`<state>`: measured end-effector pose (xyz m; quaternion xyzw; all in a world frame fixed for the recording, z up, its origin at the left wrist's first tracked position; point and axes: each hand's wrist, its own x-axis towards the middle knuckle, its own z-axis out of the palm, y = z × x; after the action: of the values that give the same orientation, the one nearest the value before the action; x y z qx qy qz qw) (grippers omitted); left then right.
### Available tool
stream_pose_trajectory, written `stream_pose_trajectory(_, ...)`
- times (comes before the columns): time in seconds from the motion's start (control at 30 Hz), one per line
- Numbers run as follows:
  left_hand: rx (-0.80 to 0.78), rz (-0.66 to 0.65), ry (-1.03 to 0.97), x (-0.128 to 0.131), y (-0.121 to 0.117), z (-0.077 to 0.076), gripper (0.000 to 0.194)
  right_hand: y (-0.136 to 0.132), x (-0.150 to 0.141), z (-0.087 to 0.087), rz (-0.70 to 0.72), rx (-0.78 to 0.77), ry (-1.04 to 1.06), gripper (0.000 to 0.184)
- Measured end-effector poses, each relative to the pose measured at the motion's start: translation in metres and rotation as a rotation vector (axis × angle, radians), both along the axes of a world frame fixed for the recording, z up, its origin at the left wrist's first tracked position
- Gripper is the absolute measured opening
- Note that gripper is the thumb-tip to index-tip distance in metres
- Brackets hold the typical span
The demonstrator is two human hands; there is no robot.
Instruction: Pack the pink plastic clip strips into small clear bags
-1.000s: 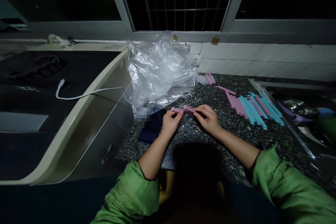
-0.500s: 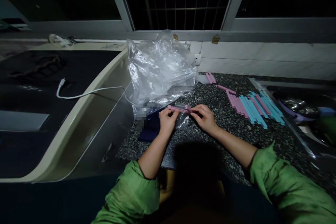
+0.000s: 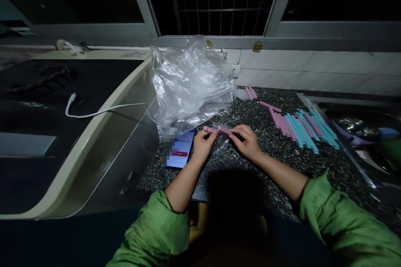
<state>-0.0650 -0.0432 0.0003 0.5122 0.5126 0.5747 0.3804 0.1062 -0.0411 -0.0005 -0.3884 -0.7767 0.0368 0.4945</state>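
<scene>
I see the phone screen, dark a moment ago, now lit at frame centre. My left hand and right hand still pinch the pink sealing clip over a small clear bag, so clipping continues.

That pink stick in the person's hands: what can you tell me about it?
The pink stick is a slim, straight strip that looks like matte plastic, and it seems to be made of two long parts lying close together. It lies almost level just above the speckled counter. The left hand pinches its left end and the right hand its right end. A small clear plastic bag hangs right under it.
</scene>
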Motion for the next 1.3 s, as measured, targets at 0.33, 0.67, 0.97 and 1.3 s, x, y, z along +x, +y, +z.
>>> stream_pose_trajectory(0.33,-0.055,-0.026,-0.066,0.0045,-0.0034,0.0030,0.014,0.0003,0.0014,-0.0021,0.024,-0.028,0.026,0.012)
stream_pose_trajectory(0.67,-0.052,-0.025,-0.069,0.0068,-0.0045,0.0063,0.009,-0.0002,0.0005,-0.0020,0.063,-0.024,0.038,0.013)
stream_pose_trajectory(0.97,-0.051,-0.046,-0.053,0.0068,-0.0054,0.0087,0.008,0.0001,0.0027,-0.0046,0.079,-0.034,-0.007,0.015)
stream_pose_trajectory(1.3,-0.054,-0.105,-0.092,0.0078,-0.0066,0.0094,0.009,-0.0001,0.0026,-0.0046,0.068,0.011,-0.026,0.015)
